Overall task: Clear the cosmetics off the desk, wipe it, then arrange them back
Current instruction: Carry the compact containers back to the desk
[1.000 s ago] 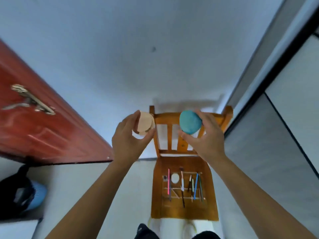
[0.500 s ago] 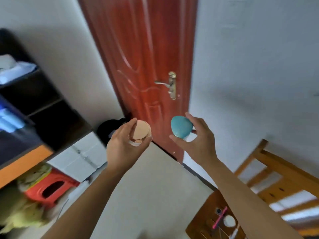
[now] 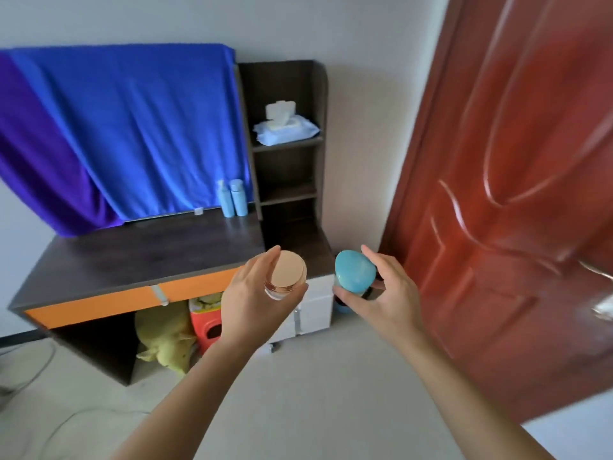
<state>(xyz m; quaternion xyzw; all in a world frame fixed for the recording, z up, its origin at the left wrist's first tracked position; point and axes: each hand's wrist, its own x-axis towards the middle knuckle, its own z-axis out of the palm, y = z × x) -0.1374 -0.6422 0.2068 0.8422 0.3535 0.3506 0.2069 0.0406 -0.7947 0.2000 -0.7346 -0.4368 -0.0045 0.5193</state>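
My left hand grips a clear jar with a rose-gold lid, held in the air in front of the desk. A teal rounded cosmetics container sits in the fingers of my right hand, just right of the jar. The dark wooden desk with an orange front stands ahead and to the left. Two light-blue bottles stand upright at the back right of the desktop.
A blue cloth hangs over the back of the desk. A dark shelf unit at the desk's right end holds a pack of wipes. A red stool and a yellow soft toy lie under the desk. A red door fills the right.
My view has swung left from the chair, past the red door, to the desk. Both hands still hold the jar and the teal container in front of me.
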